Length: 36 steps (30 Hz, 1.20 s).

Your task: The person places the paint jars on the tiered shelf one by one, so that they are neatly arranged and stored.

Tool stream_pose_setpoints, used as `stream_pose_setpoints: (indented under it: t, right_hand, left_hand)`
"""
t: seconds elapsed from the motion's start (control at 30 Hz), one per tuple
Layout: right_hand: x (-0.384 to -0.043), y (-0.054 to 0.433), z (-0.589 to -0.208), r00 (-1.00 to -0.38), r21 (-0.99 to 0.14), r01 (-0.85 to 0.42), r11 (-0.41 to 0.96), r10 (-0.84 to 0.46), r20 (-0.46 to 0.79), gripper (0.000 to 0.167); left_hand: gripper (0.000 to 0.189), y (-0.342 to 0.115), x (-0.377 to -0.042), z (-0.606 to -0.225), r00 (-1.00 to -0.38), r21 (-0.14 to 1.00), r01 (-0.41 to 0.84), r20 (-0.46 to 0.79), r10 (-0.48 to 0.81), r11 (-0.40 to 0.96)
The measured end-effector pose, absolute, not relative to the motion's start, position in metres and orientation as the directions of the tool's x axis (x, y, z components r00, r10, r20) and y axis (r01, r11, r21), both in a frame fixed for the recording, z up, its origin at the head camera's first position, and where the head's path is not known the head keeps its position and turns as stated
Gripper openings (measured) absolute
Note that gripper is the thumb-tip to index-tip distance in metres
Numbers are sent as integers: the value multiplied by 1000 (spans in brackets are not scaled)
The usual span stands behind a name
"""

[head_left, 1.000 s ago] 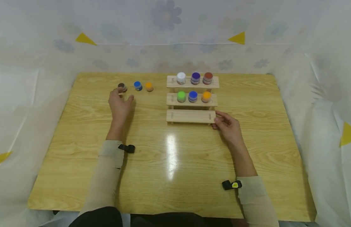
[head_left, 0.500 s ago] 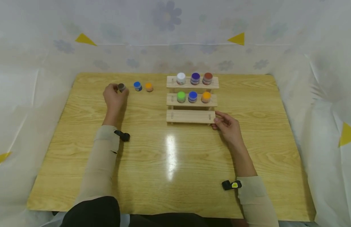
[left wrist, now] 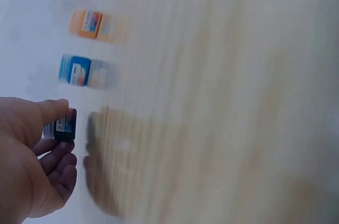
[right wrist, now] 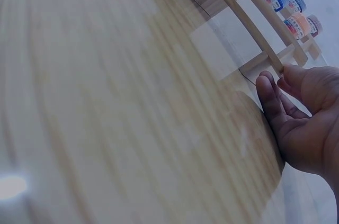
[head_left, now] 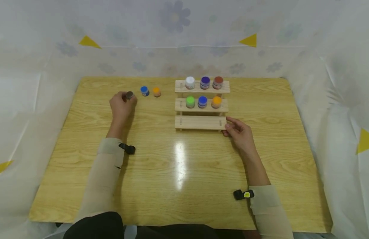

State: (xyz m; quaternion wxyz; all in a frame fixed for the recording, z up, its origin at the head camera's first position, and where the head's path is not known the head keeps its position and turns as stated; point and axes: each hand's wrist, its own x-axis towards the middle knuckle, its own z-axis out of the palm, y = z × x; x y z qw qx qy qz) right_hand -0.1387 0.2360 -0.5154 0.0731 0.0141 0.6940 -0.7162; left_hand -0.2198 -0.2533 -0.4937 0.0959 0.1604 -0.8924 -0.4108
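My left hand [head_left: 121, 105] pinches a small paint jar with a dark brown lid [head_left: 129, 95] between thumb and fingers. In the left wrist view this jar [left wrist: 64, 125] hangs a little above the tabletop. Just right of it on the table stand a blue paint jar [head_left: 145, 91] and an orange paint jar [head_left: 156, 92]. My right hand [head_left: 241, 134] grips the right end of the lowest step of a three-tier wooden rack [head_left: 200, 122], thumb on top and fingers at the side. No jar stands on that step.
White, purple and red-brown jars [head_left: 218, 83] line the top step. Green, blue and orange jars [head_left: 216, 102] fill the middle one. A flowered white sheet [head_left: 175, 59] rises behind the wooden table [head_left: 184, 205].
My left hand has closed its fingers round the dark-lidded jar, lifted it, and drawn it slightly nearer to me. My right hand keeps its hold on the rack.
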Motion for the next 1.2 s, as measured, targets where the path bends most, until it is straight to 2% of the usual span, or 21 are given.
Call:
stream_pose_setpoints:
  t: [0.37,0.8,0.9,1.2]
  right_hand:
    - [-140,235,-509,-988,-990,139,3,-74,-139,49]
    - [-140,238,-512,-987,-990,140,10,-82,-141,48]
    - [-140,238,-513,-986,-990,141,11,-85,-141,49]
    - [-139,237,-512,-986,-990,138,16,-96,-139,49]
  left_hand:
    - [39,-213,-182,-468,-961,744,-9,178,-210,669]
    - [31,-125,-146,-455,-979,699,186,189,71,690]
    - [35,-106,-140,-453,-981,694,192,164,108,694]
    - [37,-85,-135,-440,-983,679,176,162,89,712]
